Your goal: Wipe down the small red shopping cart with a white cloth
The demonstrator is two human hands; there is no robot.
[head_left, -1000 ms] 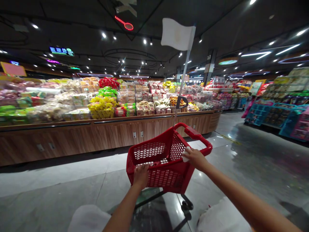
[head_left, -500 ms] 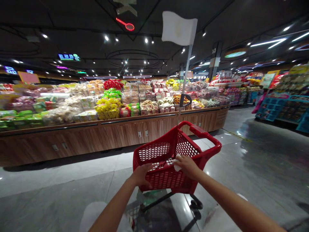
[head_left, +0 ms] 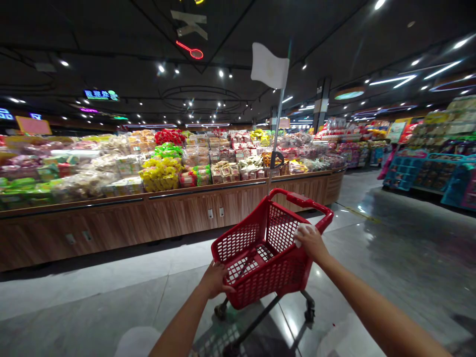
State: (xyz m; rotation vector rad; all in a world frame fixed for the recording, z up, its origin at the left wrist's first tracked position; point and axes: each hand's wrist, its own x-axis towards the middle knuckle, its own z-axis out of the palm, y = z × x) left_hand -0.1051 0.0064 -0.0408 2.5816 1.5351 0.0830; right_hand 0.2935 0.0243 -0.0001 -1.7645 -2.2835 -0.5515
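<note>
Chinese-lettered sign [head_left: 100, 94] glows beyond red cart [head_left: 266, 282]

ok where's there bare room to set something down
Inside the red cart, the bottom between the walls looks bare; the left hand and the right hand, holding a white wad, take up parts of its rim. Bare floor lies between cart and wooden counter, whose top is crowded with packaged goods.

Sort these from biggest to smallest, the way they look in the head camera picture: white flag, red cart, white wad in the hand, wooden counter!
1. Wooden counter
2. Red cart
3. White flag
4. White wad, partly hidden by fingers
</note>
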